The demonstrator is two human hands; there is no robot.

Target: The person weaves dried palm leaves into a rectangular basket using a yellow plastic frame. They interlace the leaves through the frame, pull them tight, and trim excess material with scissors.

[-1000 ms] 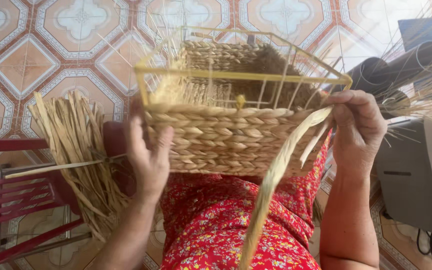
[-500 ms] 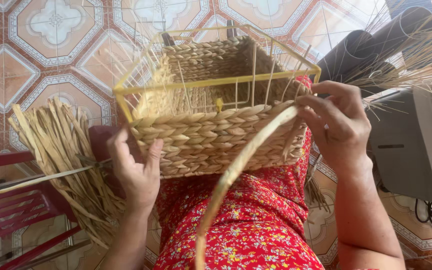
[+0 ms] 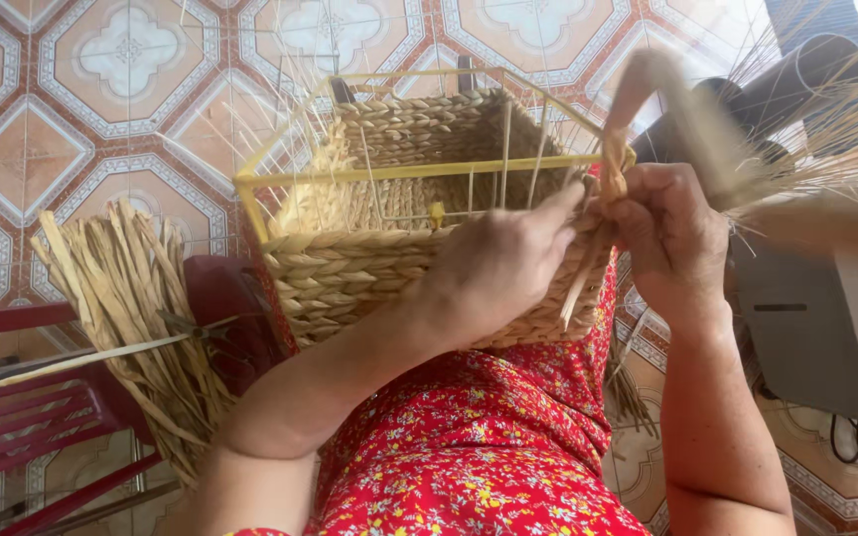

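Woven straw basket [image 3: 369,268] on my lap, yellow wire frame [image 3: 399,171] inside, both hands [image 3: 494,268] [image 3: 672,238] in a clenched grip on one strand [image 3: 613,164].

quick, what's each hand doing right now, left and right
Left hand: fingers pressed on the woven basket at its right corner; grip cannot be told.
Right hand: closed on a straw strand.

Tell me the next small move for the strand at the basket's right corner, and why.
Probably pull the straw strand snug with the right hand while the left hand pins the weave. It loops loose above the yellow wire frame at the basket corner.
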